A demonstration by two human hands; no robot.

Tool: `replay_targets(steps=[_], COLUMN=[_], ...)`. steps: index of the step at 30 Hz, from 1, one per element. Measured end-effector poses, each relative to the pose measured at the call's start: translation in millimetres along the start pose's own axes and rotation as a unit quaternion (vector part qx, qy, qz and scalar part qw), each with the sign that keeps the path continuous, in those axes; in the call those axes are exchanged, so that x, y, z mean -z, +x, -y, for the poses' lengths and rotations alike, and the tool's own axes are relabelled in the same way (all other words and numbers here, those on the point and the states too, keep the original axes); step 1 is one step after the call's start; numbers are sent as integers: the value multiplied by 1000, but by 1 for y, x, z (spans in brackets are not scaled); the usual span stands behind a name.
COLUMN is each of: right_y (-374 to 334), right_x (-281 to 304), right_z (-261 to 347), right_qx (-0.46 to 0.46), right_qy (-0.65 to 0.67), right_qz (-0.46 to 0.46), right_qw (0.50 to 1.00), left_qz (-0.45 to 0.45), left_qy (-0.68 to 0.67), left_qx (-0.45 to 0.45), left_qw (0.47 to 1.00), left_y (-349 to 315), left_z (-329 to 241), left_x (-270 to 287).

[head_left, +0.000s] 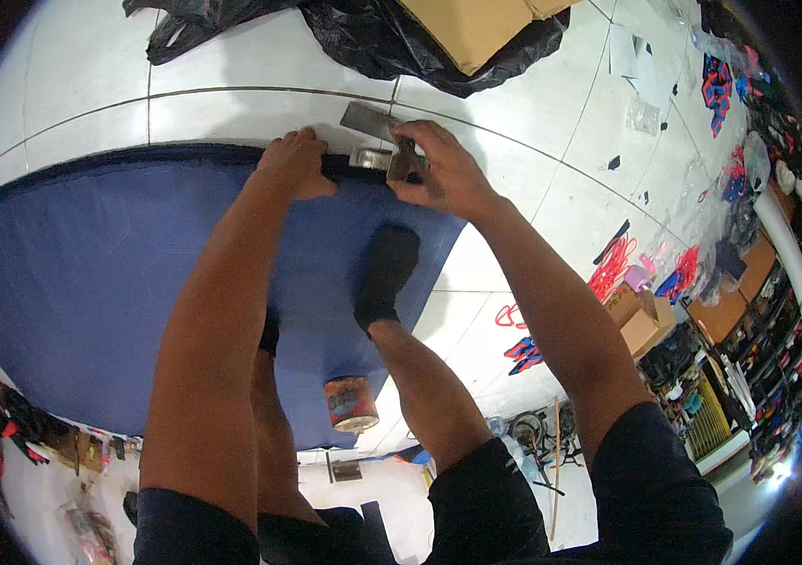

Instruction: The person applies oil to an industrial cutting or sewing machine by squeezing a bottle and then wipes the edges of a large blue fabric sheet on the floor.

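Note:
A large dark blue sheet [128, 282] covers the floor under my feet, its far edge darker and curved. My left hand [295, 168] rests on that edge, fingers over the rim and thumb spread on the blue surface. At the sheet's far right corner my right hand [440, 171] is closed round an angular metal piece [404, 162], partly hidden by the fingers; its exact kind does not show. Touching or close by it are a shiny metal block [371, 158] on the edge and a flat grey metal plate [368, 120] beyond. A rusty, stained can [351, 405] stands near my feet.
Beyond the sheet lie black plastic bags [363, 42] and cardboard [471, 28] on white tiles. To the right are red cords [615, 268], an open carton [641, 320], scraps and crowded shelving. My socked right foot [389, 268] stands on the sheet.

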State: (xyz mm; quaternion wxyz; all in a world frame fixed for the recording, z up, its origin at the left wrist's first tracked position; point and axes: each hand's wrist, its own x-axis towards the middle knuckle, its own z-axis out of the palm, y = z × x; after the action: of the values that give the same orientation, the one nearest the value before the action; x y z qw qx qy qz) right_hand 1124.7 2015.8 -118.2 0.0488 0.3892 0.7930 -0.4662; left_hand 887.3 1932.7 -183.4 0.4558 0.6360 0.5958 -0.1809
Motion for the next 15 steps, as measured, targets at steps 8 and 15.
replay_targets(steps=[8,15], right_y=[-36,-35], right_x=[-36,-67], right_z=[14,12], right_qx=[35,-32], right_qy=[-21,-104], right_qz=[-4,-44], right_qw=[999,993], left_qz=[29,-208], left_qy=[-13,13], left_qx=[3,-41], left_qw=[999,977], left_y=[-2,-8], left_z=[-8,-7], left_x=[11,-26])
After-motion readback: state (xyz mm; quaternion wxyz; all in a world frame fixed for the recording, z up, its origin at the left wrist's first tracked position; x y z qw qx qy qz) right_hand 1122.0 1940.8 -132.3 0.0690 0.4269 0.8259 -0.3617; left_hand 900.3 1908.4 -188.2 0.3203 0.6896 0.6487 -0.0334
